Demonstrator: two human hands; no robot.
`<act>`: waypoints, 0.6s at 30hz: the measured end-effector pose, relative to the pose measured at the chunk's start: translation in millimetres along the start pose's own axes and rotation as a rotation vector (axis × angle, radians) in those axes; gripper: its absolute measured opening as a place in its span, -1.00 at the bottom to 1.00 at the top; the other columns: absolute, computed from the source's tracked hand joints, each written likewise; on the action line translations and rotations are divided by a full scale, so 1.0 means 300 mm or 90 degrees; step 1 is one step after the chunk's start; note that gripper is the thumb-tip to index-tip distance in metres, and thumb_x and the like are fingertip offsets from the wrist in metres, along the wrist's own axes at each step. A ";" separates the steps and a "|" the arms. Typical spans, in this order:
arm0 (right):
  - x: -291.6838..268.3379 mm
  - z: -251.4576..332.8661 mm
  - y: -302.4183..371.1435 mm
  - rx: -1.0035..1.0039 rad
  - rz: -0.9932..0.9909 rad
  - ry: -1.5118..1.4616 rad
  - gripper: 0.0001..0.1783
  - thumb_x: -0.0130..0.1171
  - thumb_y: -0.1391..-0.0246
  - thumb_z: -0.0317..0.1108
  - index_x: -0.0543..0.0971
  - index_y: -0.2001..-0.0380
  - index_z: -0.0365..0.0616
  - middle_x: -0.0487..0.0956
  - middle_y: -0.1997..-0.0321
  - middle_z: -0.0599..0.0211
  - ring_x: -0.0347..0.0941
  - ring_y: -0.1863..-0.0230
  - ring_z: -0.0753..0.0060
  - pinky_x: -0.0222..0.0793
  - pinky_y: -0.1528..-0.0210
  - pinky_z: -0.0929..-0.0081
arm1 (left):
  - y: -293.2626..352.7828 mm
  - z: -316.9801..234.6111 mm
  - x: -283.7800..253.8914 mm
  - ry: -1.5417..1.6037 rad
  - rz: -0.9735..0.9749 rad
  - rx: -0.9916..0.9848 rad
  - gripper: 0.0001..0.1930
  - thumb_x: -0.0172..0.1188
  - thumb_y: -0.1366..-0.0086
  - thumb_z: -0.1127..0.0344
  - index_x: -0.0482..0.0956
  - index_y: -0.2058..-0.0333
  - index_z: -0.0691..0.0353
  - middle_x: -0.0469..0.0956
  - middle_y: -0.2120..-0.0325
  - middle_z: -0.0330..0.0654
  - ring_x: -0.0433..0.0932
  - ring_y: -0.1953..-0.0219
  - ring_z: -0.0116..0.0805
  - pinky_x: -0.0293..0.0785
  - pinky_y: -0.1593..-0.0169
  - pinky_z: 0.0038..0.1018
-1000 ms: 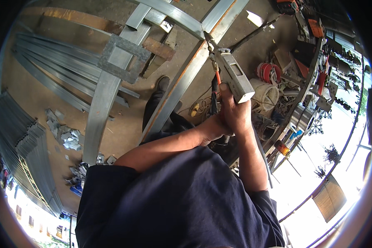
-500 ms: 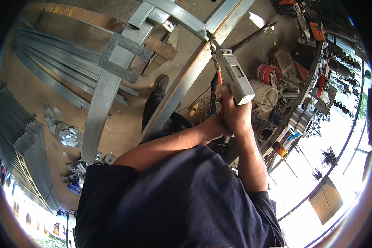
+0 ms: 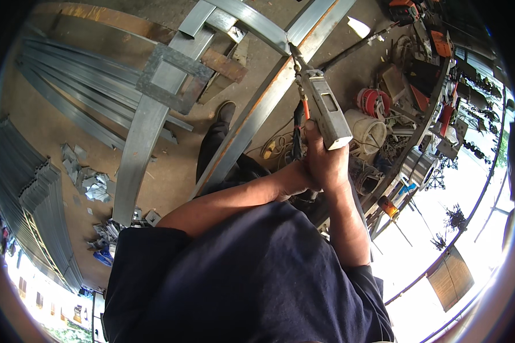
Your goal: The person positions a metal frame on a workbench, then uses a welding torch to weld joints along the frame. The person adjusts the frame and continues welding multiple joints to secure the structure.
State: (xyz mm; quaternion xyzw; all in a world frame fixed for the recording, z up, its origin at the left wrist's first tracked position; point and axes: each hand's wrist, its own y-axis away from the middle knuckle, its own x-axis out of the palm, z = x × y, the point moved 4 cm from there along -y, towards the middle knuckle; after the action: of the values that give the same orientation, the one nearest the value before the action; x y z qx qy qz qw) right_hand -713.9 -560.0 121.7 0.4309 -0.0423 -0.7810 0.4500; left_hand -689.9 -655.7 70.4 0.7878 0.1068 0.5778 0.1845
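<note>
My right hand (image 3: 328, 160) grips a grey, box-shaped welding gun (image 3: 328, 108), thumb along its side by an orange hose (image 3: 306, 108). The gun's pointed tip is at the joint between a crossing steel channel (image 3: 252, 23) and a long, rust-edged steel beam (image 3: 246, 117); actual contact is too small to tell. My left hand (image 3: 294, 177) is closed low against my right hand, its fingers mostly hidden. Whether it holds the gun's handle or my right hand, I cannot make out. A dark cable (image 3: 297, 134) hangs beside the gun.
A square steel frame (image 3: 171, 79) lies on a wide channel (image 3: 136, 154) to the left. Beyond are long profiles (image 3: 80, 86) and scrap pieces (image 3: 94, 184). To the right stand a red bucket (image 3: 373, 103), a white bucket (image 3: 366, 131) and a cluttered bench (image 3: 418, 134).
Both hands and the gun have hardly moved, with the tip still at the joint. At upper right, a blurred patch has given way to clearly visible items on the floor.
</note>
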 end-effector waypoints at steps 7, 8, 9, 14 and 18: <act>0.004 0.010 -0.002 -0.009 0.011 0.042 -0.28 0.29 -0.26 -0.14 0.33 -0.38 -0.21 0.58 -0.22 -0.02 0.56 -0.22 0.03 0.47 -0.22 0.26 | -0.018 0.008 -0.008 -0.035 -0.002 0.022 -0.57 0.37 -0.29 0.45 0.52 -0.12 0.27 0.60 0.00 -0.18 0.53 -0.03 -0.44 0.52 -0.03 -0.42; 0.005 0.000 -0.004 -0.019 0.011 0.075 -0.27 0.29 -0.26 -0.14 0.32 -0.39 -0.21 0.57 -0.23 -0.03 0.56 -0.22 0.02 0.47 -0.22 0.25 | -0.016 0.004 -0.008 -0.033 -0.001 0.022 -0.57 0.36 -0.30 0.44 0.51 -0.12 0.27 0.60 -0.01 -0.18 0.53 -0.03 -0.43 0.52 -0.04 -0.42; 0.004 0.001 -0.005 -0.025 0.010 0.084 -0.27 0.29 -0.26 -0.14 0.32 -0.39 -0.20 0.56 -0.25 -0.03 0.55 -0.23 0.00 0.47 -0.22 0.24 | -0.018 0.012 -0.012 -0.029 -0.001 0.012 -0.50 0.37 -0.26 0.45 0.48 -0.17 0.27 0.59 -0.01 -0.19 0.52 -0.03 -0.44 0.50 -0.05 -0.43; 0.013 0.035 -0.006 -0.087 -0.013 0.080 -0.25 0.25 -0.28 -0.11 0.29 -0.41 -0.18 0.51 -0.30 -0.06 0.52 -0.27 -0.05 0.47 -0.23 0.19 | -0.023 0.040 -0.031 0.018 -0.008 0.014 -0.36 0.38 -0.17 0.47 0.43 -0.25 0.31 0.59 -0.03 -0.19 0.50 -0.02 -0.44 0.45 -0.07 -0.45; 0.018 0.046 -0.004 -0.142 -0.037 0.114 -0.23 0.24 -0.29 -0.09 0.25 -0.43 -0.16 0.53 -0.27 -0.07 0.52 -0.26 -0.07 0.47 -0.24 0.18 | -0.014 0.028 -0.037 0.006 0.001 -0.041 -0.37 0.40 -0.16 0.50 0.46 -0.23 0.32 0.59 -0.04 -0.18 0.51 -0.02 -0.45 0.45 -0.08 -0.45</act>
State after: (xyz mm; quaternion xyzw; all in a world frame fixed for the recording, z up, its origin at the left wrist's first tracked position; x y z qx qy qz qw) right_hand -725.7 -567.6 126.4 0.4475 0.0975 -0.7518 0.4745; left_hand -685.2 -657.6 56.9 0.7789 0.0880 0.5847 0.2088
